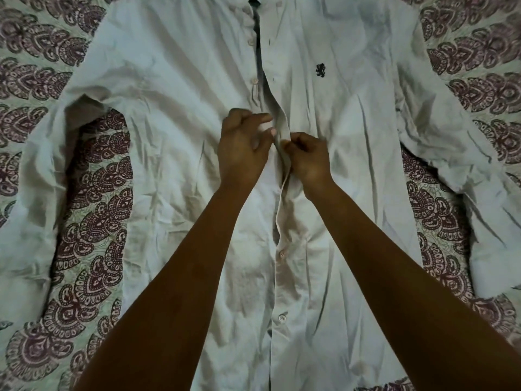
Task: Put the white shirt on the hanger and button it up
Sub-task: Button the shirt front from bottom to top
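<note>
Creased white shirt [174, 153] (upper placket unbuttoned)

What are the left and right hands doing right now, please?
Left hand: pinches the crumpled white cotton shirt at its front edge.
Right hand: pinches the facing front edge.

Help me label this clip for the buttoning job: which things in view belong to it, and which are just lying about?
Belong to the job: white shirt, its front placket, left hand, right hand, fastened lower buttons.
Just there: patterned bedspread. No hanger shows.
</note>
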